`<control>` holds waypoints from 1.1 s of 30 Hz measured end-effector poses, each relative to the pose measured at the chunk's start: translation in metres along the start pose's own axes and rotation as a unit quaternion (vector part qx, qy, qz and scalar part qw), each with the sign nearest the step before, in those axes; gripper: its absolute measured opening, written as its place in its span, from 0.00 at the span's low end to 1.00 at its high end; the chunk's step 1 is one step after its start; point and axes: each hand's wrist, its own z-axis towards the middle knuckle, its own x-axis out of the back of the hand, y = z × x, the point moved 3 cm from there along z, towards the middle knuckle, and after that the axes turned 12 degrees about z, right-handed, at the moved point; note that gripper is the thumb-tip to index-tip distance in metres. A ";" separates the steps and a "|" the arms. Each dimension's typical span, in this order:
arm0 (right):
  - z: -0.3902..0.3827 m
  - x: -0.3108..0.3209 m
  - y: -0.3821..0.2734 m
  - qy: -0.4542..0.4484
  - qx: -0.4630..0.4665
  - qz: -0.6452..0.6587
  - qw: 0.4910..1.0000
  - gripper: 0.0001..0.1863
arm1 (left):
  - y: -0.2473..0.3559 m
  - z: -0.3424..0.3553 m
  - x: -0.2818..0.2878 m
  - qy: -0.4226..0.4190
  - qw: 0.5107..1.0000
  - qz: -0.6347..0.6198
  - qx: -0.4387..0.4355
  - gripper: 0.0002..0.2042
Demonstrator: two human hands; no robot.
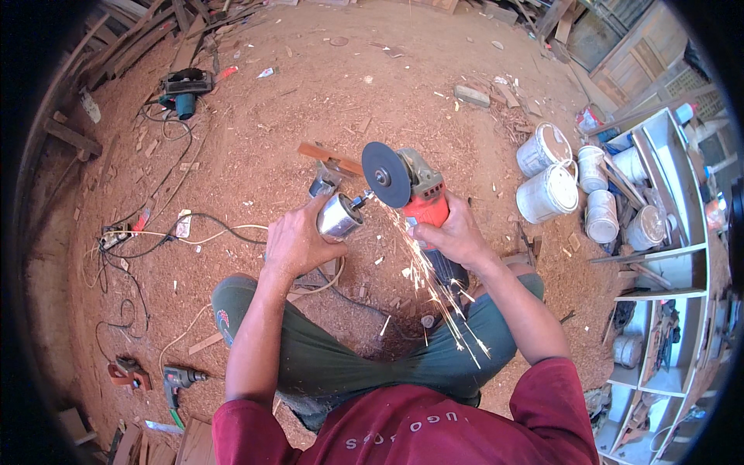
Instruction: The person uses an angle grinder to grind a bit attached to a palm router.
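Note:
My right hand (pixel 453 236) is wrapped around the red body of an angle grinder (pixel 426 208). Its dark round disc (pixel 385 174) faces left, and sparks (pixel 422 275) stream down from it toward my right thigh. In my left hand (pixel 298 240) is a silver cylindrical tool (pixel 339 218), gripped from its left side. A dark collet and a short metal bit (pixel 366 198) stick out of its end, at the lower left edge of the disc. Whether bit and disc touch is hard to tell. Just beyond lies a reddish-brown wood strip (pixel 329 157).
A circular saw (pixel 186 91) sits far left; a drill (pixel 182 380) and an electric planer (pixel 129 374) lie near left. Cables (pixel 167 232) cross the sawdust-strewn floor. White buckets (pixel 547 194) and a shelf unit (pixel 659 294) stand right. Scrap wood (pixel 139 39) is piled far left.

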 end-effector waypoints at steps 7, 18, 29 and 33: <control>0.001 0.001 0.002 0.001 0.008 -0.008 1.000 0.30 | 0.001 0.000 0.000 0.006 1.000 0.004 -0.005 0.42; 0.001 -0.001 0.001 -0.002 -0.001 0.013 1.000 0.30 | 0.000 0.000 -0.001 0.002 1.000 -0.001 -0.004 0.42; 0.000 -0.001 -0.001 -0.003 0.007 0.003 1.000 0.30 | 0.002 -0.001 0.002 -0.008 1.000 0.001 0.000 0.42; 0.000 0.001 0.000 -0.004 -0.001 0.004 1.000 0.30 | 0.002 0.000 0.002 -0.006 1.000 -0.005 -0.002 0.42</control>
